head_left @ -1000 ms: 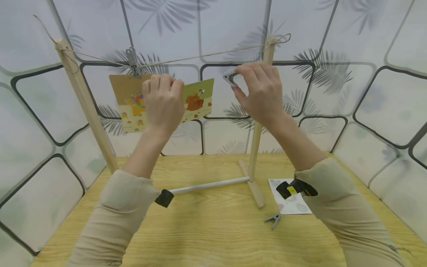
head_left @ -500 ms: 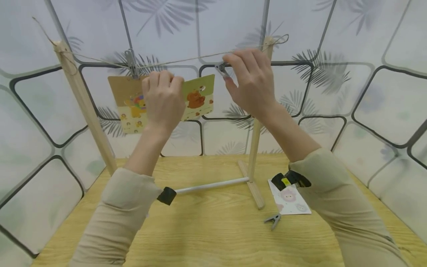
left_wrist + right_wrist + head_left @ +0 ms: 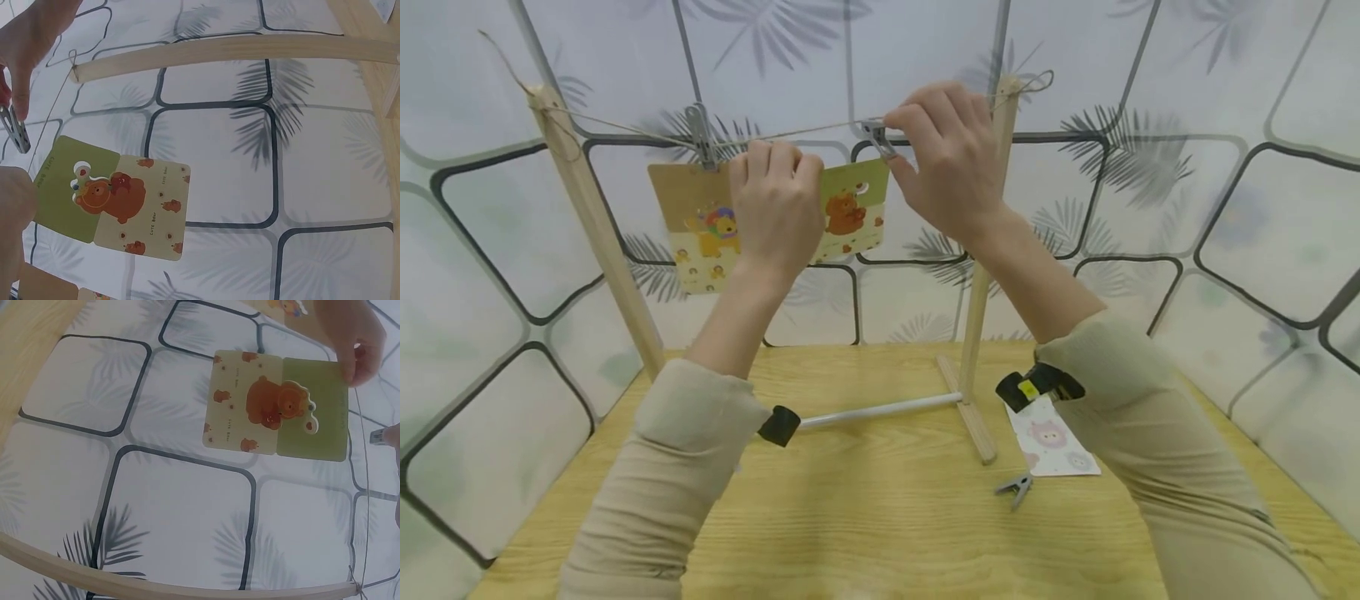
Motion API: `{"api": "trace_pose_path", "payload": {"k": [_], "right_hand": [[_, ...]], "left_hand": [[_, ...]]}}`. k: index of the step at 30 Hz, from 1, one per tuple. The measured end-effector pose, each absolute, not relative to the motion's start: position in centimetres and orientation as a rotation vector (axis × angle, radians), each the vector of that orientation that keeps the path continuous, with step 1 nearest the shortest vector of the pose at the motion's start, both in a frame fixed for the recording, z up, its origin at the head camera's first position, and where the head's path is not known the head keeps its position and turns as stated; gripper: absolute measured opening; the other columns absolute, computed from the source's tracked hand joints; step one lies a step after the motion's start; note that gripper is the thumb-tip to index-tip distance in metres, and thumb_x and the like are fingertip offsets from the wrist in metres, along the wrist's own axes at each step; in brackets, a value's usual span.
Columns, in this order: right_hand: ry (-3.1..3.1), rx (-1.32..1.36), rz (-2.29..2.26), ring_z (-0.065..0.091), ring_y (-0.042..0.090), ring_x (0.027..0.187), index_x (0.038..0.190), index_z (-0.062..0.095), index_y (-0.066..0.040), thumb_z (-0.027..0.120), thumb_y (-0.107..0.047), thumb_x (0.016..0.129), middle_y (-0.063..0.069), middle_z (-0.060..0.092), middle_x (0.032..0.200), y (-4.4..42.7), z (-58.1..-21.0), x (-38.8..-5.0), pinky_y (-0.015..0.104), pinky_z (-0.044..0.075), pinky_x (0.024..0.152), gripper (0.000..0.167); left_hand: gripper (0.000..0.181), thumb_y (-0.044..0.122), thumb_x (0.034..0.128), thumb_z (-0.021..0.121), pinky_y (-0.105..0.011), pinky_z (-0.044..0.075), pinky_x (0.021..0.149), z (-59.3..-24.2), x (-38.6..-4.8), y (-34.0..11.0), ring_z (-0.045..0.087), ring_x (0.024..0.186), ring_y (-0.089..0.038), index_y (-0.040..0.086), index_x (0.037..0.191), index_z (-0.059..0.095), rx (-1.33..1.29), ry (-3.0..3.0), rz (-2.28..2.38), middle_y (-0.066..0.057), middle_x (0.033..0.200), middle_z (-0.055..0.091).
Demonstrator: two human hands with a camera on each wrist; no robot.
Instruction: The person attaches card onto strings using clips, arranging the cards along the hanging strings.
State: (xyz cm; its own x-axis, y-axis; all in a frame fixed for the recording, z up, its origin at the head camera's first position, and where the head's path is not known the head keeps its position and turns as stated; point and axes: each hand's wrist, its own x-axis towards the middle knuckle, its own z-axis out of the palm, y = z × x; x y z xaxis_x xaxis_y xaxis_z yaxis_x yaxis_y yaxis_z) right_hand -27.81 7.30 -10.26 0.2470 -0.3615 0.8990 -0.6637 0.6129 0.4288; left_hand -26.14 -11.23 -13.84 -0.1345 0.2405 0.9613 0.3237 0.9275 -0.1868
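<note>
My left hand (image 3: 778, 208) pinches the top edge of a green and cream bear card (image 3: 850, 212), just below the string (image 3: 808, 130). Thumb and forefinger of my right hand (image 3: 947, 158) pinch a grey spring clip (image 3: 876, 137) by the string, near the card's upper right corner. The left wrist view shows this clip (image 3: 15, 130) apart from the bear card (image 3: 140, 206). To the left, a brown and cream lion card (image 3: 718, 225) hangs from another grey clip (image 3: 702, 142) on the string, partly hidden behind my left hand.
The string runs between two wooden posts (image 3: 598, 225) (image 3: 977, 325), joined low down by a white rod (image 3: 880, 411). On the wooden table (image 3: 880, 525), a white patterned card (image 3: 1052, 442) lies at the right, with a loose grey clip (image 3: 1017, 489) beside it.
My right hand has moved left and up with its clip, bringing it to the string and near the bear card's corner. The left hand keeps hold of the card, nearly unmoved.
</note>
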Motion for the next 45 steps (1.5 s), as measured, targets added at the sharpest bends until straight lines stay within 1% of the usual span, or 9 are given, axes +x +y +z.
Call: {"api": "trace_pose_path", "payload": {"k": [7, 11, 16, 22, 29, 37, 40, 45], "right_hand": [[-1.415, 1.0, 0.225, 0.05, 0.029, 0.086, 0.087, 0.064, 0.001, 0.068, 0.002, 0.074, 0.012, 0.057, 0.083, 7.2, -9.6, -27.9, 0.04, 0.036, 0.078, 0.014], [-1.435, 0.992, 0.192, 0.051, 0.028, 0.086, 0.088, 0.065, 0.001, 0.067, 0.002, 0.075, 0.011, 0.059, 0.085, 7.0, -9.3, -28.0, 0.04, 0.035, 0.077, 0.014], [-1.448, 0.973, 0.141, 0.052, 0.028, 0.09, 0.091, 0.066, -0.001, 0.065, 0.001, 0.077, 0.01, 0.062, 0.089, 6.8, -8.9, -28.1, 0.039, 0.036, 0.078, 0.014], [-1.465, 0.945, 0.113, 0.053, 0.027, 0.091, 0.089, 0.068, -0.002, 0.06, 0.003, 0.077, 0.009, 0.064, 0.089, 6.6, -8.8, -28.3, 0.038, 0.035, 0.079, 0.015], [-1.553, 0.882, 0.091, 0.052, 0.025, 0.094, 0.092, 0.07, -0.004, 0.066, -0.005, 0.08, 0.006, 0.067, 0.092, 6.4, -8.6, -28.3, 0.039, 0.034, 0.082, 0.012], [-1.624, 0.871, 0.117, 0.053, 0.024, 0.095, 0.092, 0.071, -0.005, 0.071, -0.008, 0.078, 0.006, 0.068, 0.095, 6.0, -8.3, -28.1, 0.037, 0.035, 0.084, 0.015], [-1.64, 0.873, 0.126, 0.053, 0.024, 0.096, 0.093, 0.07, -0.005, 0.072, -0.008, 0.077, 0.006, 0.067, 0.095, 5.8, -8.4, -28.0, 0.037, 0.035, 0.084, 0.015], [-1.665, 0.887, 0.142, 0.053, 0.024, 0.096, 0.094, 0.07, -0.005, 0.071, -0.008, 0.078, 0.006, 0.067, 0.096, 5.5, -8.6, -27.7, 0.036, 0.036, 0.083, 0.016]], "left_hand": [[0.021, -0.007, 0.0832, 0.04, -0.042, 0.031, 0.074, -13.8, -26.4, -11.5, 0.043, 0.081, -0.032, -0.002, 0.077, 0.06, -0.433, -1.735, -0.077, -0.014, 0.079, 0.052], [0.02, -0.008, 0.0819, 0.042, -0.043, 0.031, 0.074, -13.7, -26.5, -11.4, 0.043, 0.081, -0.032, -0.002, 0.078, 0.06, -0.433, -1.736, -0.064, -0.013, 0.079, 0.052], [0.018, -0.007, 0.0832, 0.043, -0.042, 0.031, 0.074, -13.6, -26.5, -11.2, 0.044, 0.083, -0.032, -0.002, 0.078, 0.06, -0.42, -1.728, -0.045, -0.013, 0.08, 0.052], [0.019, -0.007, 0.0826, 0.043, -0.042, 0.032, 0.074, -13.5, -26.6, -11.2, 0.045, 0.083, -0.032, -0.002, 0.079, 0.061, -0.413, -1.72, -0.038, -0.013, 0.081, 0.053], [0.019, -0.006, 0.083, 0.042, -0.042, 0.032, 0.074, -13.4, -26.8, -11.2, 0.045, 0.083, -0.033, -0.002, 0.081, 0.061, -0.403, -1.731, -0.012, -0.013, 0.082, 0.053], [0.02, -0.004, 0.0869, 0.041, -0.041, 0.031, 0.074, -13.6, -27.0, -11.5, 0.044, 0.084, -0.032, -0.002, 0.077, 0.059, -0.392, -1.732, -0.01, -0.013, 0.081, 0.051], [0.019, -0.004, 0.0862, 0.043, -0.042, 0.031, 0.074, -13.5, -27.0, -11.6, 0.044, 0.084, -0.032, -0.002, 0.078, 0.059, -0.395, -1.72, -0.009, -0.012, 0.081, 0.051], [0.017, -0.007, 0.0821, 0.043, -0.043, 0.031, 0.075, -13.4, -27.0, -11.8, 0.044, 0.084, -0.033, -0.002, 0.079, 0.059, -0.387, -1.735, -0.005, -0.014, 0.082, 0.052]]}}
